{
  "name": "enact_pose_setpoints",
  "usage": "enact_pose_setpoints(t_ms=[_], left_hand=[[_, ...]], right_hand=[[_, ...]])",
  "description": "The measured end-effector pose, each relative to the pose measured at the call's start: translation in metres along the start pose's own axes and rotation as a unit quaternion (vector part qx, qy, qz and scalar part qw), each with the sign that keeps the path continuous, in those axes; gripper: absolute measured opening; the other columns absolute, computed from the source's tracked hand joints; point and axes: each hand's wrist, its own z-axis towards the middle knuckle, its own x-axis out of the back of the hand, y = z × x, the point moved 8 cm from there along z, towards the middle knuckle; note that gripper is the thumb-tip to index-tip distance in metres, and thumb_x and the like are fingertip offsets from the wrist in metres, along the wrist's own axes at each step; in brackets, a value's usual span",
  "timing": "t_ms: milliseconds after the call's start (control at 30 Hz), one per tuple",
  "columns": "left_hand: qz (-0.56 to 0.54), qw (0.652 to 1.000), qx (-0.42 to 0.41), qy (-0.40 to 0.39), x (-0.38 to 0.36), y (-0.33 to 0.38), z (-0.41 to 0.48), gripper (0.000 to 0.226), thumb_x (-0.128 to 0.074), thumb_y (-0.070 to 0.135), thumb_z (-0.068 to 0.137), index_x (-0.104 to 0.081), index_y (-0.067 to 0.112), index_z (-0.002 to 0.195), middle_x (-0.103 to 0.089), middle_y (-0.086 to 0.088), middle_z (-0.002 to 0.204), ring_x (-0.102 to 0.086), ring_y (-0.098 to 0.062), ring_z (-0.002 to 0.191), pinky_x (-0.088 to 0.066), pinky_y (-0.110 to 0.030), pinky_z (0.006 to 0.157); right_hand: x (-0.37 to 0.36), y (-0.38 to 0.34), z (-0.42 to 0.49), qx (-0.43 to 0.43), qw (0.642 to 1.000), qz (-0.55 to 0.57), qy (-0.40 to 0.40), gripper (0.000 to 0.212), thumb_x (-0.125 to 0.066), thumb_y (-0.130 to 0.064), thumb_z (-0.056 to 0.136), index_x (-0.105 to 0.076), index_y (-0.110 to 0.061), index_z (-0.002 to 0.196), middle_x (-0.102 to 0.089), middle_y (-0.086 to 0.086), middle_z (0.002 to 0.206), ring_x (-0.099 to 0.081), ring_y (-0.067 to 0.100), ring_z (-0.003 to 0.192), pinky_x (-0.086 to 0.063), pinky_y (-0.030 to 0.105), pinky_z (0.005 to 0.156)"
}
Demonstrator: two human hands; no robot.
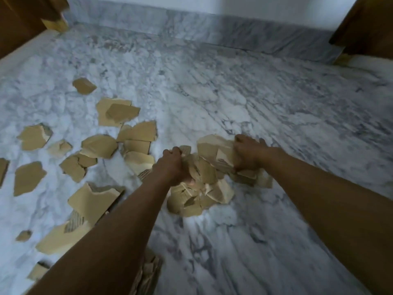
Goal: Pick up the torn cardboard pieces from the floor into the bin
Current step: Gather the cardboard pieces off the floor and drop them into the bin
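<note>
Tightly curled, the fingers of the left hand (174, 165) clutch the near-left side of a bundle of torn cardboard pieces (205, 177). The right hand (247, 155) has its fingers folded round the bundle's far-right side, knuckles up. The bundle is a crumpled mass of tan, matte scraps with ragged pale edges, held between the two hands. Its lowest scraps are close over the floor (276, 103), and blur hides whether they touch it. Both bare forearms reach in from the near edge.

To the left, loose cardboard scraps (119, 112) lie flat and scattered, irregular in outline, some overlapping. One by the left forearm shows corrugated ribbing (74, 222) where its facing is peeled. The floor is polished white marble with grey veining, and a marble skirting (212, 30) of the same stone runs along the far wall. Brown wooden furniture (23, 20) stands at the far left corner, and another wooden piece (370, 24) at the far right.
</note>
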Motion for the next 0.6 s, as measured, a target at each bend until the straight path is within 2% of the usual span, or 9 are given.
enact_pose_setpoints(t_ms=[67,133,233,300,367,433,500,533,600], left_hand=[[0.028,0.999,0.014,0.01,0.002,-0.003,-0.003,0.116,-0.093,0.05,0.046,-0.035,0.012,0.138,-0.047,-0.014,0.132,-0.05,-0.034,0.121,-0.048,-0.047,0.098],[0.066,0.997,0.029,0.027,0.006,-0.001,-0.006,0.114,-0.092,0.054,0.045,-0.037,0.013,0.137,-0.049,-0.01,0.131,-0.047,-0.033,0.125,-0.045,-0.048,0.1],[0.078,0.996,-0.014,0.037,0.008,0.006,-0.012,0.105,-0.089,0.053,0.053,-0.04,0.019,0.139,-0.052,-0.009,0.128,-0.049,-0.032,0.122,-0.046,-0.045,0.097],[0.028,0.998,-0.058,0.021,0.01,0.009,-0.018,0.095,-0.089,0.044,0.059,-0.045,0.026,0.141,-0.061,-0.008,0.125,-0.058,-0.028,0.115,-0.051,-0.039,0.093],[-0.031,0.998,-0.058,0.004,0.015,0.006,-0.031,0.086,-0.088,0.036,0.063,-0.048,0.026,0.139,-0.066,-0.005,0.121,-0.063,-0.026,0.109,-0.055,-0.038,0.088],[-0.069,0.997,-0.037,-0.02,0.021,0.0,-0.049,0.062,-0.086,0.031,0.066,-0.06,0.018,0.12,-0.069,-0.005,0.107,-0.068,-0.025,0.096,-0.06,-0.041,0.075],[-0.047,0.998,-0.026,-0.035,0.033,-0.007,-0.064,0.038,-0.085,0.029,0.069,-0.064,0.015,0.097,-0.07,-0.004,0.092,-0.068,-0.02,0.08,-0.059,-0.034,0.062],[-0.03,0.999,-0.02,-0.04,0.041,-0.011,-0.069,0.033,-0.085,0.03,0.071,-0.064,0.016,0.092,-0.069,-0.002,0.088,-0.067,-0.018,0.077,-0.056,-0.03,0.06],[-0.01,0.999,-0.003,-0.032,0.058,-0.022,-0.075,0.033,-0.085,0.034,0.071,-0.069,0.014,0.091,-0.072,-0.005,0.088,-0.069,-0.022,0.082,-0.056,-0.034,0.069]], right_hand=[[-0.001,0.002,-0.01,-0.017,0.999,-0.005,0.031,0.09,-0.071,-0.06,0.079,-0.034,-0.015,0.148,-0.028,0.013,0.152,-0.032,0.041,0.137,-0.021,0.063,0.113],[-0.01,0.006,-0.017,-0.032,0.999,0.026,0.03,0.086,-0.071,-0.058,0.08,-0.033,-0.017,0.145,-0.034,0.016,0.147,-0.033,0.043,0.135,-0.027,0.063,0.11],[-0.03,0.016,-0.025,-0.046,0.99,0.132,0.017,0.086,-0.081,-0.054,0.073,-0.033,-0.018,0.135,-0.035,0.017,0.139,-0.043,0.042,0.122,-0.045,0.047,0.096],[-0.039,0.026,-0.036,-0.064,0.977,0.205,0.013,0.09,-0.087,-0.048,0.069,-0.029,-0.016,0.131,-0.038,0.019,0.135,-0.049,0.039,0.116,-0.048,0.041,0.085],[-0.043,0.033,-0.052,-0.076,0.965,0.251,-0.006,0.095,-0.088,-0.037,0.072,-0.023,-0.012,0.136,-0.046,0.02,0.131,-0.054,0.037,0.113,-0.047,0.037,0.077],[-0.041,0.038,-0.069,-0.073,0.968,0.235,-0.039,0.087,-0.083,-0.031,0.079,-0.025,-0.009,0.139,-0.051,0.019,0.131,-0.056,0.034,0.113,-0.042,0.033,0.074],[-0.023,0.046,-0.08,-0.069,0.979,0.184,-0.063,0.069,-0.077,-0.033,0.084,-0.039,-0.009,0.137,-0.053,0.016,0.136,-0.056,0.031,0.115,-0.042,0.03,0.077],[-0.011,0.049,-0.082,-0.069,0.981,0.168,-0.071,0.065,-0.075,-0.035,0.084,-0.046,-0.008,0.136,-0.054,0.014,0.136,-0.057,0.031,0.115,-0.044,0.031,0.08],[0.018,0.049,-0.082,-0.06,0.982,0.162,-0.07,0.062,-0.074,-0.038,0.083,-0.054,-0.008,0.134,-0.057,0.013,0.134,-0.059,0.029,0.107,-0.048,0.033,0.084]])
